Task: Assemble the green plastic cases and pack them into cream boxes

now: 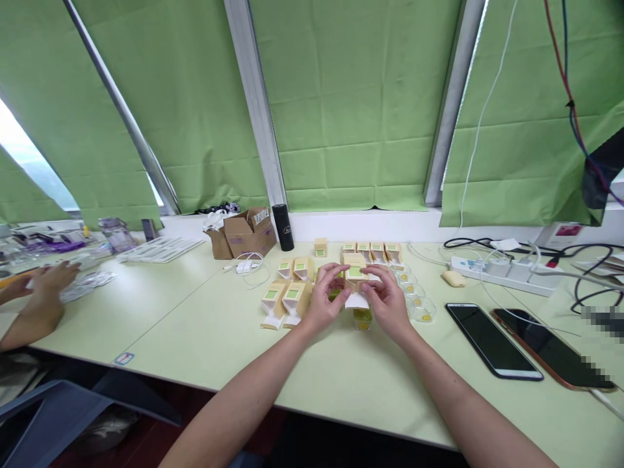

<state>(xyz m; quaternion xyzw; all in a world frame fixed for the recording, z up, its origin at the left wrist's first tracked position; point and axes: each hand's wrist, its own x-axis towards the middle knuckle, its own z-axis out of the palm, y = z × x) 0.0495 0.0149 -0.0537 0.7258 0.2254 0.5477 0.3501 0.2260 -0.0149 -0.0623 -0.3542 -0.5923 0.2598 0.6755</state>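
Observation:
Between my hands is a small cream cardboard box (354, 272) with a green label, its white end flap (357, 301) folded out toward me. My left hand (325, 296) grips the box from the left, fingers bent around its side. From the right, my right hand (389, 304) holds it with thumb near the flap. Just below the flap stands a small clear container (362, 319) with green and yellow in it. Left of my hands, several like boxes (297, 300) lie with flaps out. Clear plastic containers (423, 310) with yellow spots sit beyond my right hand.
More small boxes (377, 251) stand in a row behind. Two phones (492, 341) and a power strip (507, 276) with cables lie right. A brown carton (249, 233), a black cylinder (283, 227) and a white charger (247, 266) are at the back. Another person's hands (51, 283) work far left.

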